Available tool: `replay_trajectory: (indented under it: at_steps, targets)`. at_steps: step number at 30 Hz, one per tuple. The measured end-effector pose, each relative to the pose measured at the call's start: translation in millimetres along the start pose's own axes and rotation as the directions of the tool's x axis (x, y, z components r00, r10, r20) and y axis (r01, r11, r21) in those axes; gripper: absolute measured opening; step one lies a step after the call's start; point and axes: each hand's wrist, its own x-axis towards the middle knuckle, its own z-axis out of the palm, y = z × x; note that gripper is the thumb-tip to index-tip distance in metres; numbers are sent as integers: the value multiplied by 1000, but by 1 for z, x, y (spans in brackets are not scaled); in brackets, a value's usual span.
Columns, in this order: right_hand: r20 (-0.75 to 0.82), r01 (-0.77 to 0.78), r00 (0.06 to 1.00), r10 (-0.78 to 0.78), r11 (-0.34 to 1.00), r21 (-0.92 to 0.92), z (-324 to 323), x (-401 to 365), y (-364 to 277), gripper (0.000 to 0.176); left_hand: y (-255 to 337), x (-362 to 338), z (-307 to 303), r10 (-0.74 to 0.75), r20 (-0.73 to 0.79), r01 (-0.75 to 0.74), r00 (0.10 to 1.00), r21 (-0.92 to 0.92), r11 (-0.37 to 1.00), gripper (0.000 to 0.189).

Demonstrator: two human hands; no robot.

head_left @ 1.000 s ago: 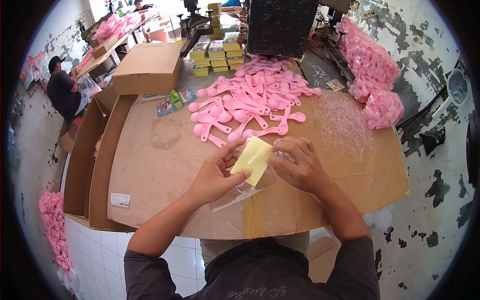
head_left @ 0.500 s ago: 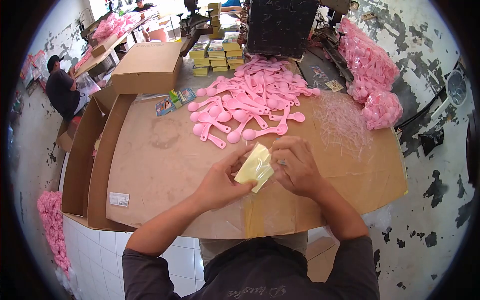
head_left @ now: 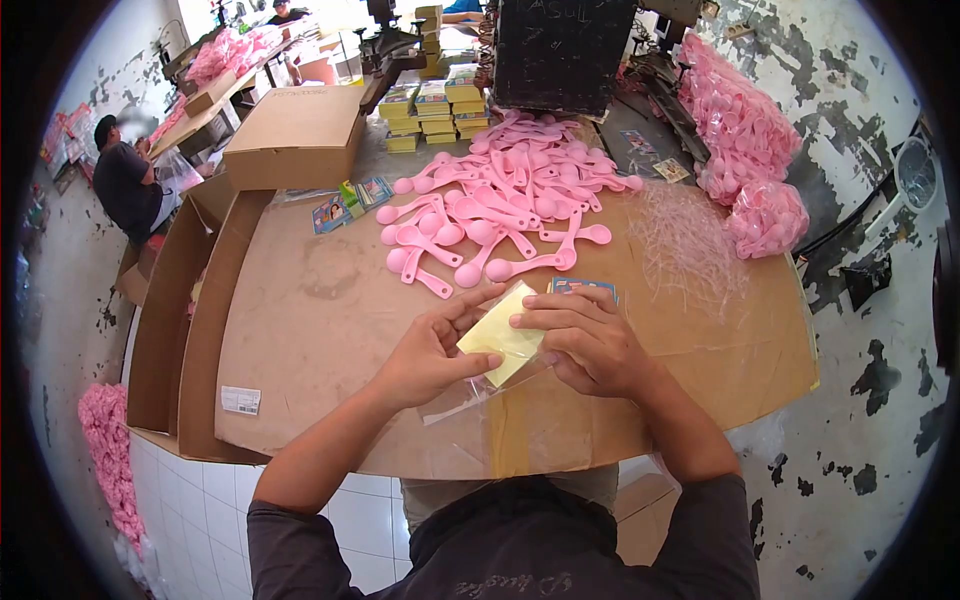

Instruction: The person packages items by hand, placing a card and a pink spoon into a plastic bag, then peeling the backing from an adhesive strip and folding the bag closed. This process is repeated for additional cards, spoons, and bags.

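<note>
Above the near part of the cardboard-covered table, my left hand [head_left: 424,352] grips a pale yellow card packet [head_left: 497,337] from its left side, thumb on top. My right hand [head_left: 600,347] has its fingers on the packet's right edge. Clear plastic film [head_left: 458,403] sticks out below the packet toward my body. Just beyond my right fingers shows a blue printed card [head_left: 584,287], partly hidden by that hand. Farther off lies a pile of pink measuring spoons [head_left: 500,205].
A closed carton [head_left: 296,130] and an open box [head_left: 190,330] stand left. Stacked card packs [head_left: 433,105] sit behind the spoons, near a black machine [head_left: 552,55]. Bagged pink spoons [head_left: 740,130] and tangled clear strands [head_left: 690,240] are on the right. A person [head_left: 128,180] sits far left.
My right hand has moved from the packet's upper corner onto its edge, fingers flatter. The packet is turned slightly, more film shows below it, and the blue card is now more visible.
</note>
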Motion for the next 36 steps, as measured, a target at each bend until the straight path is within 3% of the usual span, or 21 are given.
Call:
replay_trajectory:
  at_steps: [9, 12, 15, 18, 19, 21, 22, 25, 28, 31, 33, 36]
  targets:
    - [43, 82, 996, -79, 993, -79, -4, 1, -9, 28, 9, -2, 1, 27, -71, -31, 997, -54, 998, 84]
    - [-13, 59, 998, -58, 998, 38, 0, -5, -8, 28, 10, -2, -1, 73, -70, -75, 995, -25, 997, 80]
    - [-134, 33, 991, -29, 999, 33, -6, 0, -5, 26, 2, -1, -5, 98, -135, -98, 986, 7, 995, 72]
    - [-193, -71, 979, 64, 997, -26, -12, -2, 3, 24, 12, -4, -14, 57, -242, -53, 968, 24, 998, 59]
    - [-161, -107, 982, 96, 992, -63, -18, 1, 7, 23, 18, -6, -23, 105, -322, -98, 941, 38, 994, 56]
    - [-100, -175, 982, 162, 975, -136, -31, 7, 12, 22, 33, -16, -55, 197, -474, -181, 858, 79, 980, 50]
    - [-93, -205, 977, 193, 968, -148, -35, 6, 14, 22, 38, -22, -84, 334, -578, -346, 744, 94, 933, 51]
    - [-84, -289, 957, 279, 943, -165, -43, 2, 19, 21, 80, -42, -145, 579, -775, -729, 254, 240, 641, 60]
    - [-64, -337, 942, 331, 929, -153, -44, 1, 20, 20, 83, -49, -171, 329, -898, -766, 292, -14, 643, 66]
    - [45, -366, 924, 380, 913, -180, -45, 0, 28, 23, 47, -31, -152, 355, -804, -620, 478, -23, 784, 70]
    - [159, -376, 896, 413, 900, -220, -45, -4, 37, 29, 23, -15, -134, 392, -683, -523, 616, 17, 852, 60]
    - [180, -410, 857, 483, 851, -328, -42, -20, 53, 40, 11, 2, -96, 367, -588, -172, 721, 361, 917, 46]
